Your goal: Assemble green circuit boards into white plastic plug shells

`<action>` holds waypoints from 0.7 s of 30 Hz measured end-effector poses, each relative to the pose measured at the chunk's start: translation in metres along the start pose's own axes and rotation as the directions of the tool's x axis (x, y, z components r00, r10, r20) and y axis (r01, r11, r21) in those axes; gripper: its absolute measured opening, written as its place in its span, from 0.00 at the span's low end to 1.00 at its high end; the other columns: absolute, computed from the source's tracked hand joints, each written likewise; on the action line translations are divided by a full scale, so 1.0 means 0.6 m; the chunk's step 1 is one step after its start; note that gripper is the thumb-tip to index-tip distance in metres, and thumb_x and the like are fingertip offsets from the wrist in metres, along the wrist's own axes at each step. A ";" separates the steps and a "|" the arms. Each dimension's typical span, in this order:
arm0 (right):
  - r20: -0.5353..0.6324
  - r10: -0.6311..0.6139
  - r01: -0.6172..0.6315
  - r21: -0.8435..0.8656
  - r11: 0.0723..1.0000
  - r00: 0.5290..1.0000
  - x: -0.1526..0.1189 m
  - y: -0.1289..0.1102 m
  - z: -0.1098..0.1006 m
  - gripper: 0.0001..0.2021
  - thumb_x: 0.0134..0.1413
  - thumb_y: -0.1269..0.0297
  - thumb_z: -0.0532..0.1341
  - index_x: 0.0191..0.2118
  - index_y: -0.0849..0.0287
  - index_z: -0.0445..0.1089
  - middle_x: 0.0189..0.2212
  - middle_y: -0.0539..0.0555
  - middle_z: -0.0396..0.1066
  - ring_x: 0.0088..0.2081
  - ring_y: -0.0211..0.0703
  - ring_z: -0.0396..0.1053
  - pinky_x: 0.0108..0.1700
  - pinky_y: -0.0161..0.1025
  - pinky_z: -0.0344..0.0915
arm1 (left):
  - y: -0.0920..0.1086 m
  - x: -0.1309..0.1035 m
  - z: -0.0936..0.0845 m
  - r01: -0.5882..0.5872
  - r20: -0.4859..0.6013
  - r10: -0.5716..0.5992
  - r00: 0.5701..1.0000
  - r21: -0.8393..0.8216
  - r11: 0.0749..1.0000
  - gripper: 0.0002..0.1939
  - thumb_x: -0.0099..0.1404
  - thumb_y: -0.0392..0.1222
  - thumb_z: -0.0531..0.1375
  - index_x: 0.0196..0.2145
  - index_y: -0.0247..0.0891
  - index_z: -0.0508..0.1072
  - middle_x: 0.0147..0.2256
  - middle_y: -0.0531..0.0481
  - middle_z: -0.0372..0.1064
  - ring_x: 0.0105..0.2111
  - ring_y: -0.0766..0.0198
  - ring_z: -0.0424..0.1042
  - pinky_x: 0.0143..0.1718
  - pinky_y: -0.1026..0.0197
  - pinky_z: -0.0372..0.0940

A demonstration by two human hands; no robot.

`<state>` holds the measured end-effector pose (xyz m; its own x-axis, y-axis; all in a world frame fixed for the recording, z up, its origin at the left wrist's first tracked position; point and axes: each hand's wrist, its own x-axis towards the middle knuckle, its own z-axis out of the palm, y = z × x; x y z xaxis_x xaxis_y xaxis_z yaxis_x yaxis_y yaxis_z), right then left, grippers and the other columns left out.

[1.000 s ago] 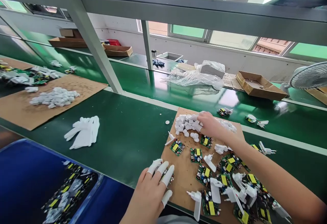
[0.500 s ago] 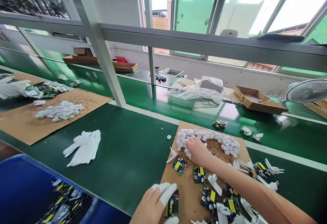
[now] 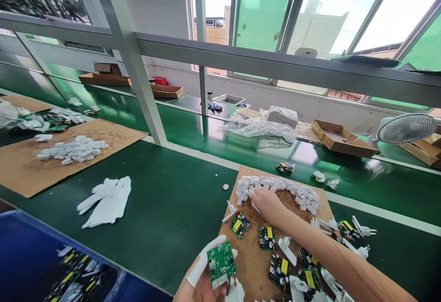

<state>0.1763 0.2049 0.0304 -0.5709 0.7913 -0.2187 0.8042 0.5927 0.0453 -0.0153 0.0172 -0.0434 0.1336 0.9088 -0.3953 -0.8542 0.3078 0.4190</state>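
My left hand, with white finger cots on some fingers, grips a green circuit board at the bottom centre. The board's underside faces up, and a white plastic piece hangs below it by wires. My right hand is bare and reaches into a curved pile of small white pieces at the back of the brown cardboard sheet. Its fingers are bent down among the pieces; their tips are hidden. Several circuit boards with yellow components and white plug housings lie under and around my right forearm.
A white glove lies on the green bench. Another cardboard sheet with white pieces is at left. A blue bin holds boards below the edge. Behind stand a grey frame post, an open carton and a fan.
My left hand has lifted and turned over a circuit board, so its green underside now shows. My right hand stays at the white pile. The view has shifted slightly.
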 end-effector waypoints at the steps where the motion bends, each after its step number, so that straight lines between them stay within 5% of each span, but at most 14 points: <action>1: 0.009 -0.024 0.024 -0.006 1.000 1.000 0.000 -0.006 0.000 0.09 0.64 0.81 0.59 0.44 0.64 0.75 0.44 0.61 0.78 0.47 0.49 0.75 0.48 0.43 0.69 | -0.001 -0.001 0.004 -0.020 -0.004 0.020 1.000 -0.001 1.000 0.26 0.62 0.51 0.72 0.55 0.37 0.82 0.42 0.36 0.84 0.32 0.56 0.78 0.34 0.57 0.70; 7: 0.103 -0.049 0.044 0.046 0.998 0.993 0.011 -0.011 -0.033 0.01 0.63 0.73 0.66 0.38 0.62 0.74 0.38 0.53 0.77 0.39 0.44 0.74 0.42 0.42 0.71 | -0.006 -0.020 0.047 -0.114 -0.149 0.122 0.981 0.061 0.992 0.27 0.63 0.50 0.72 0.57 0.36 0.81 0.42 0.36 0.84 0.32 0.57 0.78 0.33 0.58 0.71; 10: 0.079 -0.029 0.018 0.137 0.990 0.996 -0.001 -0.003 -0.060 0.05 0.60 0.78 0.64 0.36 0.62 0.73 0.34 0.57 0.76 0.35 0.46 0.73 0.38 0.40 0.67 | -0.005 -0.031 0.070 -0.106 -0.164 0.127 0.978 0.133 0.985 0.28 0.63 0.52 0.73 0.55 0.33 0.82 0.43 0.33 0.84 0.30 0.59 0.77 0.33 0.59 0.70; 15: -0.101 -0.031 0.069 0.405 0.911 0.994 -0.122 -0.028 -0.065 0.07 0.69 0.70 0.59 0.47 0.58 0.74 0.45 0.58 0.77 0.45 0.46 0.75 0.48 0.42 0.71 | -0.010 -0.044 0.098 -0.094 -0.097 0.124 0.987 0.269 0.958 0.27 0.61 0.58 0.73 0.50 0.35 0.84 0.43 0.37 0.83 0.29 0.61 0.76 0.33 0.60 0.71; 17: -0.389 -0.077 0.342 0.678 0.650 0.918 -0.187 -0.059 -0.045 0.09 0.70 0.70 0.58 0.48 0.54 0.76 0.44 0.55 0.78 0.45 0.44 0.77 0.47 0.41 0.74 | -0.019 -0.047 0.105 -0.070 -0.081 0.100 0.992 0.315 0.946 0.27 0.61 0.58 0.72 0.50 0.37 0.83 0.43 0.40 0.83 0.30 0.62 0.76 0.32 0.61 0.71; 18: -0.481 -0.006 0.399 0.721 0.566 0.877 -0.217 -0.077 -0.032 0.11 0.71 0.71 0.58 0.48 0.51 0.76 0.43 0.54 0.79 0.43 0.42 0.78 0.45 0.39 0.75 | -0.026 -0.048 0.109 -0.055 -0.069 0.083 0.994 0.337 0.940 0.27 0.62 0.59 0.72 0.51 0.37 0.83 0.43 0.41 0.82 0.30 0.62 0.75 0.32 0.62 0.70; 21: -0.570 0.245 0.380 0.754 0.535 0.785 -0.278 -0.128 0.016 0.12 0.66 0.74 0.64 0.49 0.50 0.75 0.39 0.52 0.79 0.36 0.40 0.77 0.38 0.38 0.75 | -0.046 -0.052 0.116 -0.001 -0.022 0.011 1.000 0.424 0.906 0.25 0.65 0.60 0.69 0.52 0.40 0.82 0.43 0.44 0.82 0.31 0.62 0.75 0.31 0.63 0.70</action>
<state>0.2115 0.0257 0.0544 -0.3454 0.8514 0.3948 0.3381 0.5053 -0.7939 0.0388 0.0000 0.0141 0.1131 0.9058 -0.4083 -0.5607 0.3974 0.7264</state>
